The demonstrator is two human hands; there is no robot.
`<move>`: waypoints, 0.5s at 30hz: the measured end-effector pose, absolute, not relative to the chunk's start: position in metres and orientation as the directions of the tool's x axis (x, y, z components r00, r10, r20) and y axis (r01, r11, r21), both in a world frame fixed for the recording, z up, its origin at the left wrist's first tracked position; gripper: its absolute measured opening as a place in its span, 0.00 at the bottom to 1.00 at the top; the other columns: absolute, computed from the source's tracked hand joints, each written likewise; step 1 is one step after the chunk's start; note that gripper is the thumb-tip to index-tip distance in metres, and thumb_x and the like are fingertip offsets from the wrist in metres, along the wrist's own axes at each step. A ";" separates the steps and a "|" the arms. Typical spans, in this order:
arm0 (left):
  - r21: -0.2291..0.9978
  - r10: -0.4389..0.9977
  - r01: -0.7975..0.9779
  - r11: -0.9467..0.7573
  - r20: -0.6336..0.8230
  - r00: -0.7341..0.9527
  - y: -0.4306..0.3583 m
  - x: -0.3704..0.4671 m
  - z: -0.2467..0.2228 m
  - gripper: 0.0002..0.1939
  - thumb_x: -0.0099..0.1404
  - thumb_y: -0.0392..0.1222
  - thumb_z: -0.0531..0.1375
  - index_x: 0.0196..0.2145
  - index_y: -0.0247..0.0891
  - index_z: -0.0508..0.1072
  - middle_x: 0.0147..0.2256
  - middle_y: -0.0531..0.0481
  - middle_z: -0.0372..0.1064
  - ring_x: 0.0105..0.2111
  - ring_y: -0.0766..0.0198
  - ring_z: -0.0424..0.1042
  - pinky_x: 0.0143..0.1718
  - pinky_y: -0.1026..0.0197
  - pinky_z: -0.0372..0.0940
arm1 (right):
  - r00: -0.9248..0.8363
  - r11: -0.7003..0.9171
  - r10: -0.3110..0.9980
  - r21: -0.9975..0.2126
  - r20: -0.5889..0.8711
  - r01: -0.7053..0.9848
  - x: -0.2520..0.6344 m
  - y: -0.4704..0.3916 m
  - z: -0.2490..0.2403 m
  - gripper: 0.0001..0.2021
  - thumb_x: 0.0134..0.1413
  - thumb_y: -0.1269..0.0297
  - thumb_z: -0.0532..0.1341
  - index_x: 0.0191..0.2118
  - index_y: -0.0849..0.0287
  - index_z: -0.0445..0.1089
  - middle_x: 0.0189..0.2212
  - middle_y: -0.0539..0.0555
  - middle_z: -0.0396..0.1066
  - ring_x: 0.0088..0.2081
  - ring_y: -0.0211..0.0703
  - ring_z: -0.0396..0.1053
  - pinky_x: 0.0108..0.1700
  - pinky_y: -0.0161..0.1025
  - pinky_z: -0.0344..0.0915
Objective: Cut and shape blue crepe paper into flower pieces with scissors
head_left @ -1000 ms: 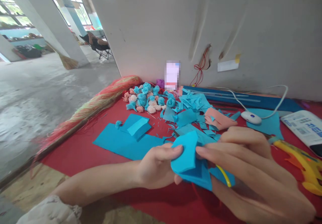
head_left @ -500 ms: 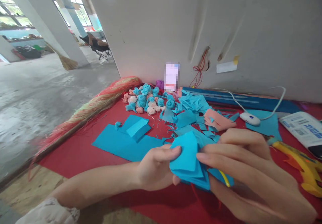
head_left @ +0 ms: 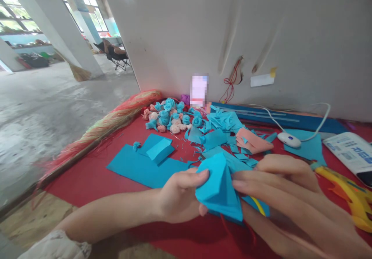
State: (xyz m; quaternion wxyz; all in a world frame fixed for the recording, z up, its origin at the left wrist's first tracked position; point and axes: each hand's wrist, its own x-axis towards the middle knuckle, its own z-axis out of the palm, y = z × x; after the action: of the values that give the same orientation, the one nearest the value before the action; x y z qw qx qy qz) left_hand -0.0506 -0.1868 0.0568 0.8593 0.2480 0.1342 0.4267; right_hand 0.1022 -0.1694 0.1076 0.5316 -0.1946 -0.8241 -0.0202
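A small stack of bright blue crepe paper pieces (head_left: 213, 185) is pinched in my left hand (head_left: 178, 191), thumb on top and the other fingers underneath. My right hand (head_left: 287, 197) has its fingertips at the right edge of the stack, closed on the paper there. The top piece bulges up in a raised crease. Under the right fingers show more blue paper, a curved yellow strip (head_left: 258, 205) and a thin red curved line, whose kind I cannot make out. Beyond the hands, folded blue paper sheets (head_left: 130, 168) lie on the red tabletop (head_left: 95, 173).
Blue and pink paper roses (head_left: 170, 115) are heaped at the back, beside blue paper scraps (head_left: 223, 119) and folded pink paper (head_left: 254, 139). At right lie a yellow glue gun (head_left: 345, 181), a white corded device (head_left: 289, 139) and a white packet (head_left: 347, 150). A pixelated screen (head_left: 199, 90) leans on the panel.
The top blue piece has lifted and bent into a ridge, its layers less fanned out. My right fingertips have shifted slightly right; my left hand keeps its hold.
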 end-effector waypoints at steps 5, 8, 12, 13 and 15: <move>0.502 0.792 -0.687 0.525 0.007 0.611 -0.187 -0.051 0.054 0.16 0.54 0.47 0.61 0.16 0.32 0.71 0.09 0.56 0.55 0.15 0.72 0.59 0.27 0.70 0.59 | -0.396 0.924 0.303 -0.165 0.867 0.345 0.106 -0.171 0.102 0.06 0.49 0.76 0.59 0.32 0.58 0.67 0.27 0.46 0.70 0.30 0.35 0.65 0.34 0.32 0.64; 0.533 0.793 -0.674 0.511 0.010 0.609 -0.187 -0.051 0.052 0.15 0.54 0.46 0.61 0.16 0.32 0.71 0.10 0.55 0.56 0.15 0.72 0.59 0.28 0.69 0.59 | -0.408 0.924 0.294 -0.148 0.864 0.353 0.106 -0.170 0.102 0.08 0.47 0.79 0.59 0.31 0.58 0.67 0.30 0.47 0.69 0.32 0.36 0.64 0.36 0.34 0.62; 0.550 0.795 -0.665 0.506 0.002 0.607 -0.186 -0.050 0.052 0.17 0.54 0.47 0.60 0.16 0.32 0.71 0.10 0.55 0.55 0.16 0.71 0.59 0.28 0.68 0.59 | -0.447 0.925 0.294 -0.134 0.845 0.355 0.107 -0.170 0.104 0.06 0.50 0.77 0.58 0.29 0.59 0.67 0.34 0.48 0.70 0.34 0.37 0.63 0.38 0.34 0.62; 0.547 0.794 -0.667 0.506 0.007 0.608 -0.186 -0.050 0.052 0.17 0.54 0.47 0.61 0.16 0.32 0.71 0.10 0.55 0.55 0.16 0.71 0.60 0.28 0.68 0.59 | -0.461 0.926 0.289 -0.123 0.839 0.357 0.108 -0.171 0.103 0.05 0.51 0.75 0.58 0.29 0.59 0.67 0.35 0.48 0.71 0.34 0.37 0.63 0.39 0.34 0.62; 0.536 0.791 -0.673 0.510 0.015 0.611 -0.185 -0.049 0.052 0.17 0.53 0.48 0.61 0.16 0.31 0.71 0.09 0.56 0.53 0.16 0.71 0.60 0.29 0.68 0.59 | -0.446 0.910 0.314 -0.132 0.838 0.392 0.109 -0.172 0.099 0.05 0.53 0.70 0.57 0.28 0.57 0.67 0.33 0.47 0.72 0.34 0.36 0.64 0.39 0.33 0.62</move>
State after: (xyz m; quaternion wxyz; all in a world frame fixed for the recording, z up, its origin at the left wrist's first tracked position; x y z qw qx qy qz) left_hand -0.0493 -0.1855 0.0522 0.8609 0.2537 0.1168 0.4252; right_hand 0.1089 -0.1720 0.0993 0.4836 -0.2078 -0.8493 -0.0405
